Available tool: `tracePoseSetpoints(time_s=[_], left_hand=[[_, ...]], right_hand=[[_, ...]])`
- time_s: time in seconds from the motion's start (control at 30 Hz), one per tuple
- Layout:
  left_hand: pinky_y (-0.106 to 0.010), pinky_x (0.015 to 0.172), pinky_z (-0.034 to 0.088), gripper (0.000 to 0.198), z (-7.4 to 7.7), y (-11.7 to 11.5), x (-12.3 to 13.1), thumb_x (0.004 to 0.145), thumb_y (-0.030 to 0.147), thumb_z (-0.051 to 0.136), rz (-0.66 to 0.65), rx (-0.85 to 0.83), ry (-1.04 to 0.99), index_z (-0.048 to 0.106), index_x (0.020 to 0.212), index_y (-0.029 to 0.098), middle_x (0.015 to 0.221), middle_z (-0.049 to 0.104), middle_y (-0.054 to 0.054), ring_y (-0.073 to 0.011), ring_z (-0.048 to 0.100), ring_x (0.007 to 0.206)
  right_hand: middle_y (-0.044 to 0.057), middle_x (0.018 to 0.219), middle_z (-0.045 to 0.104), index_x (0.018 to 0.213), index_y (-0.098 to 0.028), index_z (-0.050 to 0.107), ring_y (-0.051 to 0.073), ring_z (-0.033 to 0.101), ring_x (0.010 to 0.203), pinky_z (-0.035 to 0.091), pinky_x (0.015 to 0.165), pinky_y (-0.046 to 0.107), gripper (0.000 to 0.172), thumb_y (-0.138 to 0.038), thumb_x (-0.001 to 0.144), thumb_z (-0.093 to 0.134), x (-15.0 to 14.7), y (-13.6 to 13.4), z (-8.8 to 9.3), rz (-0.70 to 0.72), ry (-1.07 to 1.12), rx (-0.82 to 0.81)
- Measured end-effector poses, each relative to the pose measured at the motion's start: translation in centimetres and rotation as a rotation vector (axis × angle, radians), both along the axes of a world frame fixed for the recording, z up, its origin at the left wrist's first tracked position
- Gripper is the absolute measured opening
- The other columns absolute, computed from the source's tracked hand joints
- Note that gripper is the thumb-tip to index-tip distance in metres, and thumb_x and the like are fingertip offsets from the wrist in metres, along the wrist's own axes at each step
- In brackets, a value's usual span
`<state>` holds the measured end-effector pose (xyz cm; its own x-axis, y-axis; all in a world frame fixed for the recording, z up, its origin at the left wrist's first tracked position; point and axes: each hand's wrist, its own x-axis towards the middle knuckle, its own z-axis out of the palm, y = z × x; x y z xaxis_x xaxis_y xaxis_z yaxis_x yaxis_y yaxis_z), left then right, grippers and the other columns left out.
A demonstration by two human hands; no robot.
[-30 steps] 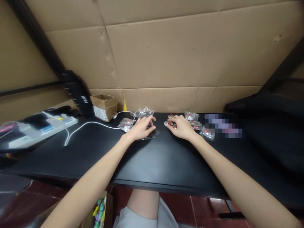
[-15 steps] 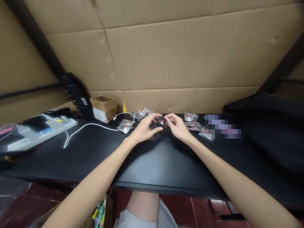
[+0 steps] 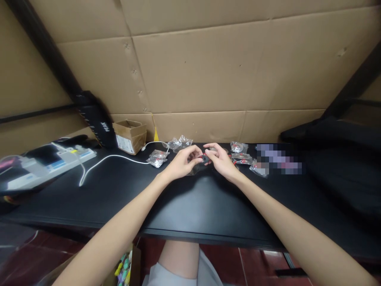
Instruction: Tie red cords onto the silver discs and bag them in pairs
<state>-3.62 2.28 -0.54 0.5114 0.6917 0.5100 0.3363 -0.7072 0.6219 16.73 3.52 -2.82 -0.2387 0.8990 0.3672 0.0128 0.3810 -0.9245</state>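
Over the back of the black table [image 3: 202,206], both hands hold a small round black-and-red piece [image 3: 205,159]; its exact kind cannot be made out. My left hand [image 3: 182,163] pinches it from the left between thumb and fingers. From the right, the thumb and fingers of my right hand [image 3: 222,162] close on its other edge. Clear plastic packets with red-marked round items lie near both hands: one packet [image 3: 157,158] on the left, and several on the right, among them a packet [image 3: 259,168]. Crumpled clear wrap [image 3: 180,142] lies behind my left hand.
A small open cardboard box [image 3: 130,137] stands at the back left, near a black PEAK bottle-shaped item [image 3: 101,125]. A white cable [image 3: 110,157] runs to a power strip [image 3: 53,169]. Black fabric [image 3: 342,171] covers the right side. A cardboard wall [image 3: 193,71] rises behind.
The round piece has turned from showing its flat dark face to lying nearly edge-on. My fingers have shifted around it, with the right-hand fingers now further over it.
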Motion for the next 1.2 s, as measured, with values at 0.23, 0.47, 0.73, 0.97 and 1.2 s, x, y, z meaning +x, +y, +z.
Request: tracePoseSetpoints(time_s=[0.23, 0.47, 0.73, 0.97, 1.2], left_hand=[[-0.03, 0.076, 0.046, 0.015, -0.9, 0.1, 0.0, 0.103, 0.032, 0.051, -0.022, -0.072, 0.152, 0.058, 0.1, 0.02, 0.091, 0.067, -0.004, -0.0177, 0.06, 0.08], [-0.032, 0.083, 0.046, 0.02, -0.9, 0.5, -0.3, 0.108, 0.039, 0.041, 0.056, -0.019, 0.109, 0.051, 0.102, 0.021, 0.096, 0.066, -0.005, -0.0186, 0.061, 0.087], [-0.031, 0.081, 0.05, 0.02, -1.1, 0.6, -0.2, 0.108, 0.042, 0.043, 0.086, -0.104, -0.02, 0.049, 0.107, 0.023, 0.09, 0.07, -0.003, -0.0184, 0.07, 0.082], [-0.029, 0.064, 0.053, 0.038, -2.1, 1.9, -0.3, 0.1, 0.053, 0.058, 0.208, -0.313, -0.159, 0.069, 0.105, 0.017, 0.094, 0.077, -0.009, -0.0198, 0.071, 0.072], [-0.026, 0.068, 0.057, 0.051, -1.1, 0.8, 0.8, 0.099, 0.059, 0.058, -0.006, -0.685, -0.432, 0.072, 0.11, 0.011, 0.105, 0.075, -0.015, -0.0174, 0.074, 0.082]], right_hand=[[0.004, 0.086, 0.072, 0.107, -0.019, 0.066, 0.018, 0.065, 0.071, 0.052, 0.071, 0.032, 0.031, -0.044, 0.104, 0.047, 0.7, 0.0, 0.7, -0.054, -0.236, 0.13], [0.011, 0.109, 0.073, 0.104, -0.019, 0.075, 0.03, 0.066, 0.106, 0.045, 0.098, 0.043, 0.022, -0.019, 0.088, 0.06, 4.8, 0.7, 1.7, -0.389, -1.14, 0.341], [0.008, 0.092, 0.072, 0.085, -0.018, 0.075, 0.022, 0.067, 0.083, 0.047, 0.079, 0.031, 0.019, -0.012, 0.088, 0.058, 5.8, 1.8, 0.8, -0.317, -1.056, 0.315], [0.008, 0.097, 0.066, 0.093, -0.02, 0.061, 0.022, 0.063, 0.09, 0.049, 0.085, 0.034, 0.016, -0.02, 0.101, 0.048, 4.3, 0.8, 1.3, -0.267, -0.743, 0.496], [0.01, 0.11, 0.067, 0.118, -0.023, 0.059, 0.024, 0.064, 0.098, 0.052, 0.091, 0.038, 0.018, -0.026, 0.105, 0.048, 0.7, -1.9, 2.3, -0.181, -0.501, 0.572]])
